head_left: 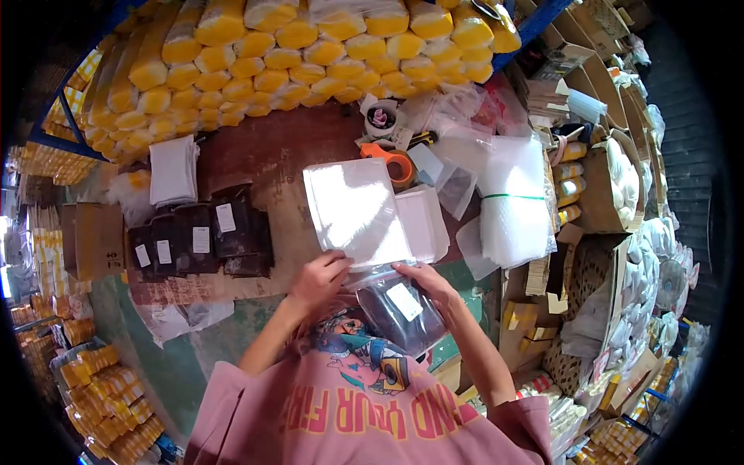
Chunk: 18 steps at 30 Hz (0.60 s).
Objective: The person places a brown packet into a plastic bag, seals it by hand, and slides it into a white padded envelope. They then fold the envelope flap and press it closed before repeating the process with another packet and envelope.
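Note:
A clear plastic zip bag [374,314] with something dark inside and a white label [404,301] on its front lies tilted at the table's near edge, against the shirt. My left hand [322,277] has its fingers closed at the bag's upper left corner. At the upper right edge, my right hand [428,284] grips the bag, thumb on top. Just beyond both hands lies a stack of white sheets or flat packs [358,209], bright with glare. A second white pack [422,225] sits partly under it.
Several dark labelled packs [201,239] and folded white material [173,170] lie at left. An orange tape dispenser [394,165], a tied bundle of clear plastic [513,209] and a white cup [380,118] stand at back right. Yellow-ended rolls [306,58] are piled behind; cardboard boxes [608,186] line the right.

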{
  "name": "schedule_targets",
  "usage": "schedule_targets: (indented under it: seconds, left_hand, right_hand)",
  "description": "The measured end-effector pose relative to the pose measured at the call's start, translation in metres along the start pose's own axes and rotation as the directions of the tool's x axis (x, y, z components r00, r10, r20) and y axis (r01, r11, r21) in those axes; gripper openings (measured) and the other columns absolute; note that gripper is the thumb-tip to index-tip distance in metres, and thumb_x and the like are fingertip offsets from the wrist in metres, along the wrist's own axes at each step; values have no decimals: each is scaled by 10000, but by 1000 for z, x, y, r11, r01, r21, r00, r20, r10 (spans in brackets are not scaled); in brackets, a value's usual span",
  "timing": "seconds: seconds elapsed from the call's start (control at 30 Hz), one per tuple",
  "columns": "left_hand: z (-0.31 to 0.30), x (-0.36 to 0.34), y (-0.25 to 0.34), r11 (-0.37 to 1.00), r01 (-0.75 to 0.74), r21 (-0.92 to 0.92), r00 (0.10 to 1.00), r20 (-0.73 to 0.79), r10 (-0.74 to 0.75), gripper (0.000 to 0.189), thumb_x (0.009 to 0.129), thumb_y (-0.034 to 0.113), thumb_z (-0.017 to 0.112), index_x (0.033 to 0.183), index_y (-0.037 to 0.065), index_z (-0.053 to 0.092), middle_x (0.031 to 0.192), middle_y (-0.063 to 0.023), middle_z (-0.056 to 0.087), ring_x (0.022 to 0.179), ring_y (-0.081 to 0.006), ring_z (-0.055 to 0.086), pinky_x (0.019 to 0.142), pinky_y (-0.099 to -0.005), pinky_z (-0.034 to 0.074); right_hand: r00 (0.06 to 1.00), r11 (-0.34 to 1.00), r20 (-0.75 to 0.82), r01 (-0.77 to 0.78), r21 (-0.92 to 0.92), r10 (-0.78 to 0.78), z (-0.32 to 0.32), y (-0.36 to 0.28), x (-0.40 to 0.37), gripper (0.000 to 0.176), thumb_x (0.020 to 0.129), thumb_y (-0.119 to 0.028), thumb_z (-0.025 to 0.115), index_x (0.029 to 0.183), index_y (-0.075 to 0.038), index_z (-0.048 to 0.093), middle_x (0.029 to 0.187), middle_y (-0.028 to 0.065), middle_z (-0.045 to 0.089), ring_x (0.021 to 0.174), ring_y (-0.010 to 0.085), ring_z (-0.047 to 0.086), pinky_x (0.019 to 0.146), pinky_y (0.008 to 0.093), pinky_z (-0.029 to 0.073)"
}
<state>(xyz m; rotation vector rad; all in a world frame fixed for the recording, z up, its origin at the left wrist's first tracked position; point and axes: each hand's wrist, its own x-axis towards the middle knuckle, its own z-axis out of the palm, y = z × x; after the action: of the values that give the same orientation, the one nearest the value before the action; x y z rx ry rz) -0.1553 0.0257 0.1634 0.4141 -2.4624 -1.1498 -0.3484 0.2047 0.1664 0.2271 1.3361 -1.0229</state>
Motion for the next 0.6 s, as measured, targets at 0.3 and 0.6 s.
schedule_targets:
  seconds: [0.3, 0.6]
  left_hand:
    - [-22, 19, 51, 839, 364, -404, 925, 53, -376, 327, 794, -98, 631, 1095, 28, 622, 1138, -77, 574, 887, -129, 627, 718, -259, 526]
    - [0, 24, 52, 266, 232, -936, 784, 19, -620, 453, 775, -164, 625, 1105, 34, 387, 1060, -108, 579, 963, -175, 609, 813, -297, 542]
  right_hand:
    - [904, 907, -101, 421, 34, -416, -3, -30, -24, 366, 825, -140, 767, 1105, -17, 566, 898, 58, 659, 781, 123, 645, 685, 261, 531]
    - [876, 877, -112, 478, 56, -470, -4, -40, -40, 361, 801, -168, 793, 1051, -38, 566, 870, 47, 652, 794, 108, 631, 695, 244, 514]
